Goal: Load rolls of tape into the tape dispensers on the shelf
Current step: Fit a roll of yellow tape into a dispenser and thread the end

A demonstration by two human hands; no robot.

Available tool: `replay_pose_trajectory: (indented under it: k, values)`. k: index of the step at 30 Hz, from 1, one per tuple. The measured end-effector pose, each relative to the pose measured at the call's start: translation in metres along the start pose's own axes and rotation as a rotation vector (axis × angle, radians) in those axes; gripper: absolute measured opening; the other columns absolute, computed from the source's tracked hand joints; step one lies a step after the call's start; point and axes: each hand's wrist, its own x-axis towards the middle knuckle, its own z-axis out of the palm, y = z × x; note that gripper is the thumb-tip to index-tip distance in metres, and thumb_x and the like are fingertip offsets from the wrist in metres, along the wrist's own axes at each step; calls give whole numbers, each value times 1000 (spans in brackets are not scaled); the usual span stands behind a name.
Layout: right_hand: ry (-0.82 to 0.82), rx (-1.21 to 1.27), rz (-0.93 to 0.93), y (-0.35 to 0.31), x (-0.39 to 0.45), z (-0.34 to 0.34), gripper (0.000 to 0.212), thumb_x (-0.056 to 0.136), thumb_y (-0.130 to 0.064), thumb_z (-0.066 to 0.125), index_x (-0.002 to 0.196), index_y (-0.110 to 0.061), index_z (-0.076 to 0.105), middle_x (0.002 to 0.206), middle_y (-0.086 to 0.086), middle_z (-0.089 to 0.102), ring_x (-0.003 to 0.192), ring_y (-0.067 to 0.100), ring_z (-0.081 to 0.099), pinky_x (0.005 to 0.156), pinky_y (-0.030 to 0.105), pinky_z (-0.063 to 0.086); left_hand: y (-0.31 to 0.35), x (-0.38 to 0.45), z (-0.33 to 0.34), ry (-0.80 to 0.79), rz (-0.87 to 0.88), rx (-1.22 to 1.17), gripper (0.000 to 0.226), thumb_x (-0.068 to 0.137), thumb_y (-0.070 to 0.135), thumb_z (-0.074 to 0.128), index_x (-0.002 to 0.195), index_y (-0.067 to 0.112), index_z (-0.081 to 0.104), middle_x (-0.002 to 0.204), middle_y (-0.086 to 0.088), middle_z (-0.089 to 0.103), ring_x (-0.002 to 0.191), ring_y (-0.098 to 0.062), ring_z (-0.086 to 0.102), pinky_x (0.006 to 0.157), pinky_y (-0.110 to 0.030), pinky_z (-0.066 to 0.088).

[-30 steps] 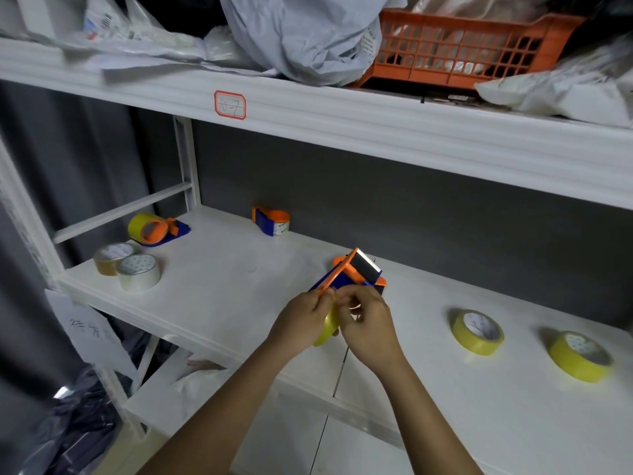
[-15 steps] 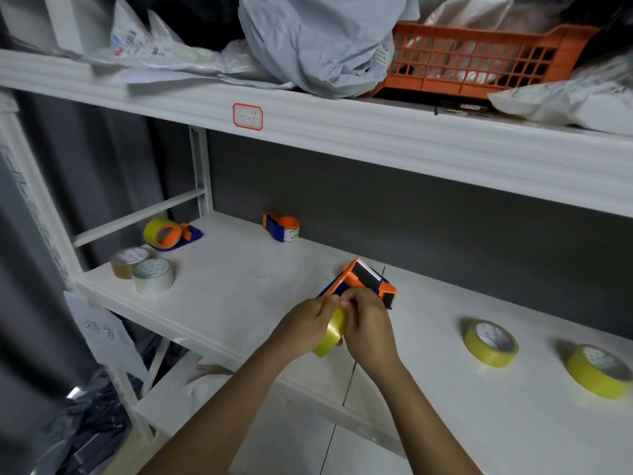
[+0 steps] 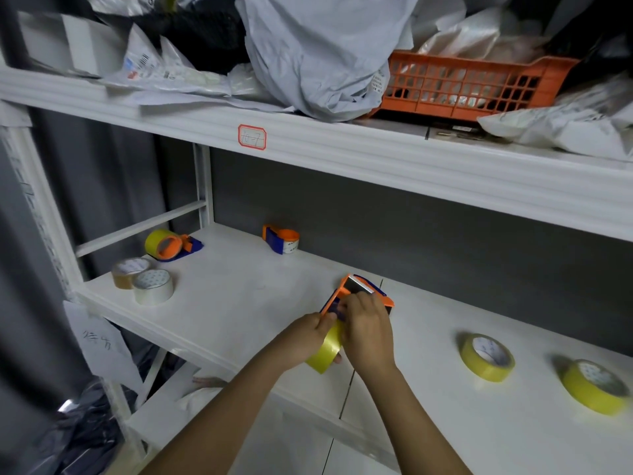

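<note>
Gripping a yellow tape roll (image 3: 324, 351), the left hand (image 3: 308, 337) steadies it above the shelf (image 3: 239, 303) while the right hand (image 3: 368, 329) pinches the orange dispenser (image 3: 359, 289); light, stiff, best held by its rim.

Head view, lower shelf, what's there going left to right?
Brown roll → white roll → loaded dispenser → second dispenser → hands' dispenser → yellow roll → far-right yellow roll.

six tape rolls (image 3: 486, 356), three dispensers (image 3: 280, 238), one basket (image 3: 469, 85)
</note>
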Motion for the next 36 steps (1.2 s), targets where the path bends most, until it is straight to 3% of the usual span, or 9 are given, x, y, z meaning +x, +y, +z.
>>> replay_pose_trajectory:
  k: [2,7,11,15,21,25,28,32,36]
  values:
    - [7,40,35,4,1,2,34,47,1,85,73,-13,67,71,3,67,69,24,63,56,28,50,0,-1,-2,-68,-16,-87,41,101,41,25,109,13,54,90,-14,73,78,-21,70,86,-29,51]
    - [-87,227,178,4,9,-2,12,86,-4,58,93,-10,67,96,6,67,97,21,52,73,22,36,-5,1,-2,-98,-85,-242,29,102,31,26,107,18,51,81,-7,70,72,-15,68,74,-24,51]
    - [-206,331,142,7,20,-14,16,92,-9,51,88,-11,66,90,1,63,89,15,48,63,16,33,-10,7,-8,-50,-212,-421,41,94,49,42,106,14,59,75,-10,73,68,-23,70,86,-40,53]
    - [-306,326,86,8,21,-23,17,93,-10,48,85,-16,62,87,-4,56,89,11,40,65,18,33,-18,6,-10,-128,-176,-539,52,89,61,44,110,20,66,107,-15,70,93,-32,69,99,-53,45]
    - [-205,412,29,1,25,-32,11,93,-9,50,94,-11,60,98,1,58,89,11,44,68,11,32,-16,8,-2,-129,-22,-717,48,95,51,34,120,16,57,101,-14,71,88,-30,69,92,-47,48]
    - [-103,372,-69,-5,21,-34,11,89,-2,51,91,-9,60,93,1,56,86,13,47,71,17,38,-4,8,3,72,-89,-542,53,98,50,21,95,16,61,69,-6,69,63,-18,66,75,-33,52]
    - [-54,366,-119,-3,17,-35,10,91,-5,51,92,-9,61,94,3,59,83,14,51,67,18,41,-4,1,0,15,-73,-492,66,98,52,11,80,13,62,50,-2,66,46,-12,64,52,-19,51]
    - [-90,347,-47,6,20,-39,13,95,-15,51,100,-13,63,98,-4,58,82,6,46,63,5,30,5,-3,-1,-42,-55,-496,72,79,72,23,98,14,61,71,-8,72,64,-20,70,70,-29,56]
    - [-139,354,7,11,19,-37,12,94,-12,52,93,-11,64,88,-8,52,71,1,45,60,2,34,-3,-4,-1,44,71,-164,37,79,50,67,99,20,56,94,-7,70,87,-20,69,81,-34,54]
